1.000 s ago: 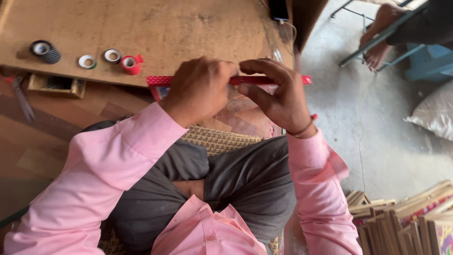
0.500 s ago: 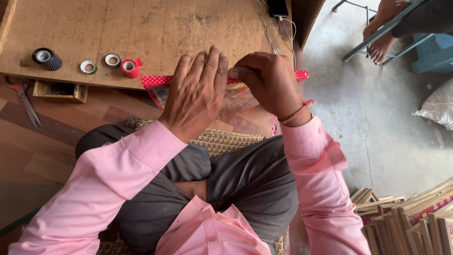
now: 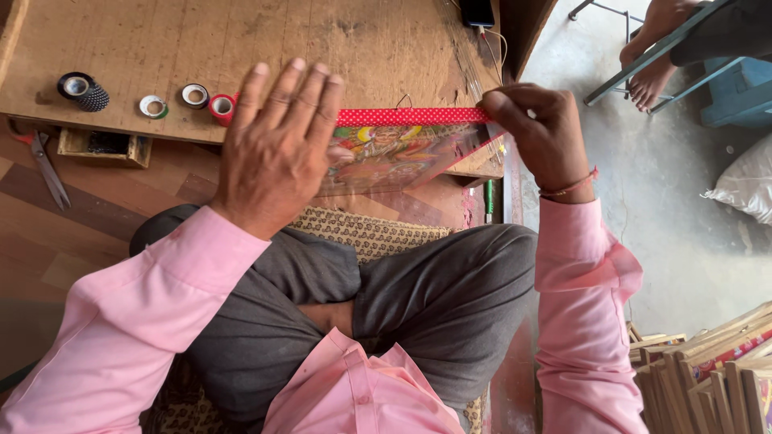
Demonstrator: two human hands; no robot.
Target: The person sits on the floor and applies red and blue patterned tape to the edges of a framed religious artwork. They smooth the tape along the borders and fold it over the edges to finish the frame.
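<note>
A colourful picture in a clear plastic sleeve (image 3: 402, 157), edged along its top with a red dotted strip (image 3: 410, 116), lies at the near edge of a low wooden board (image 3: 241, 48). My left hand (image 3: 277, 153) lies flat on the picture's left part, fingers spread and stretched forward. My right hand (image 3: 543, 137) pinches the right end of the red strip and the sleeve's corner. I sit cross-legged in grey trousers and a pink shirt.
Tape rolls sit on the board's left: a black one (image 3: 80, 90), two small ones (image 3: 173, 100) and a red one (image 3: 222, 107). Scissors (image 3: 44, 161) lie on the floor at left. A phone (image 3: 478, 12) is at the board's far edge. Another person's feet (image 3: 651, 48) are top right. Wooden frames (image 3: 708, 362) are stacked bottom right.
My hands have moved apart along the red strip, uncovering the picture. My left hand has gone from curled to flat with fingers spread; my right hand has slid to the strip's right end.
</note>
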